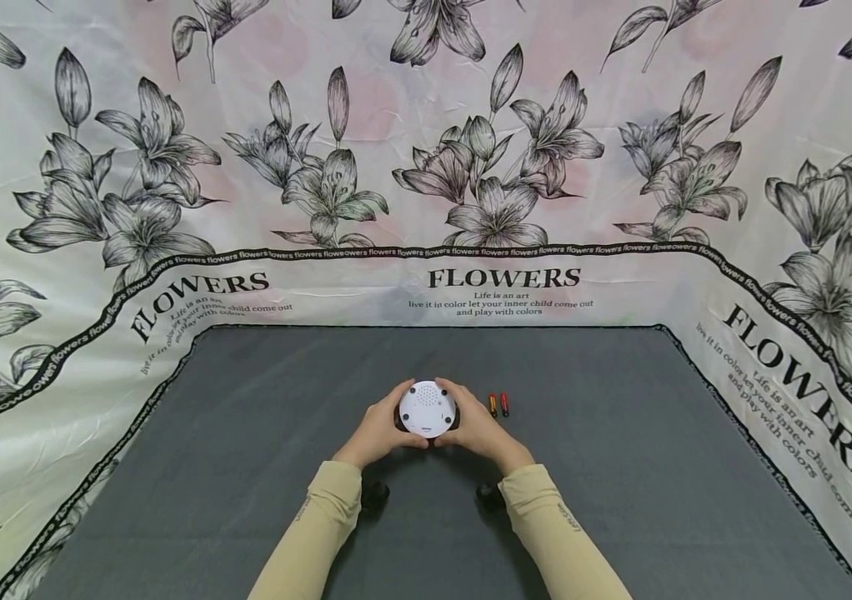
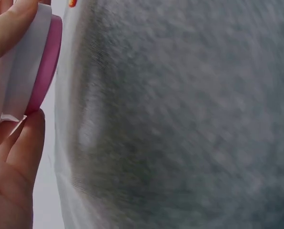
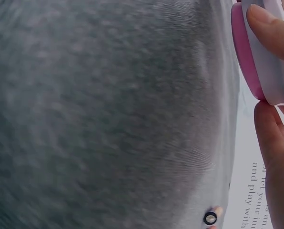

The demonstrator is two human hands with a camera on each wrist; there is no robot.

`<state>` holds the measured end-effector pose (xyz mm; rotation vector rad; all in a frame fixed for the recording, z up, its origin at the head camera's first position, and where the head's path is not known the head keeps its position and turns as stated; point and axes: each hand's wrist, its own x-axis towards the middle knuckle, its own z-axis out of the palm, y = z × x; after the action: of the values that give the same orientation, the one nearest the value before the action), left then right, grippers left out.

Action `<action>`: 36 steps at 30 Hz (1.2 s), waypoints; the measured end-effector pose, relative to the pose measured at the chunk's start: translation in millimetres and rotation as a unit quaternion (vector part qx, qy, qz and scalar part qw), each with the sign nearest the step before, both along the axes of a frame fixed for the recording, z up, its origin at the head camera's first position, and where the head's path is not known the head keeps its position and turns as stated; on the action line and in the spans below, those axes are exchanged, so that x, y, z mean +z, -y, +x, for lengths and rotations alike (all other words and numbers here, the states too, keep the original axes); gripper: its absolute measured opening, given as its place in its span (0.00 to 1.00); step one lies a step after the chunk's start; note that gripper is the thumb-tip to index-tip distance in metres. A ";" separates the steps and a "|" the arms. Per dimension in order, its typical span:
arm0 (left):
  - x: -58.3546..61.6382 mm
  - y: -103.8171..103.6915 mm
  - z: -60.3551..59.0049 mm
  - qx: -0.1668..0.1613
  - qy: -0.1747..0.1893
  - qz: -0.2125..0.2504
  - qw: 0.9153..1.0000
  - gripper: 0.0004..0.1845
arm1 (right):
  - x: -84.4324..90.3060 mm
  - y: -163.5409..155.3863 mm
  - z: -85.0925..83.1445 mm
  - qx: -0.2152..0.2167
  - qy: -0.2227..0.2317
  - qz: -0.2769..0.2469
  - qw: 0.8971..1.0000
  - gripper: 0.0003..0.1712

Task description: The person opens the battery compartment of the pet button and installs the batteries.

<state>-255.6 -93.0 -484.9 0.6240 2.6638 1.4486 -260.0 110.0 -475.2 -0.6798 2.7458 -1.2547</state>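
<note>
Both hands grip a round white device [image 1: 428, 408] over the middle of the table. Its upturned side shows a patch of small speaker-like holes and several dark feet. My left hand [image 1: 379, 427] holds its left edge between thumb and fingers, and my right hand [image 1: 477, 429] holds the right edge in the same way. In the left wrist view the device's pink disc [image 2: 47, 67] shows on its lower side. The right wrist view has the thumb on the white rim and fingertips against the pink part [image 3: 247, 57].
Two small red-and-gold batteries [image 1: 498, 405] lie side by side just right of the right hand. A dark grey cloth [image 1: 246, 467] covers the table. Behind and at the sides hangs a flower-printed sheet [image 1: 366, 287]. Dark wrist cameras [image 1: 375, 497] sit under the sleeves.
</note>
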 end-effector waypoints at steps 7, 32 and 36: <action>-9.9 1.7 -2.2 -0.019 0.015 0.024 0.999 0.53 | -7.8 0.7 1.2 -0.012 0.014 -0.002 1.000 0.56; -15.9 7.3 1.6 -0.030 0.062 0.126 0.990 0.52 | 2.2 -4.2 9.7 0.075 -0.167 0.103 0.978 0.30; 0.5 6.7 9.2 -0.040 0.057 0.123 0.990 0.50 | 5.4 -2.6 8.3 0.116 -0.290 0.146 0.939 0.16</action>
<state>-246.4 -99.8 -484.5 0.6338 2.3666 1.7489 -251.8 112.7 -469.9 -1.4822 3.0539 -0.6467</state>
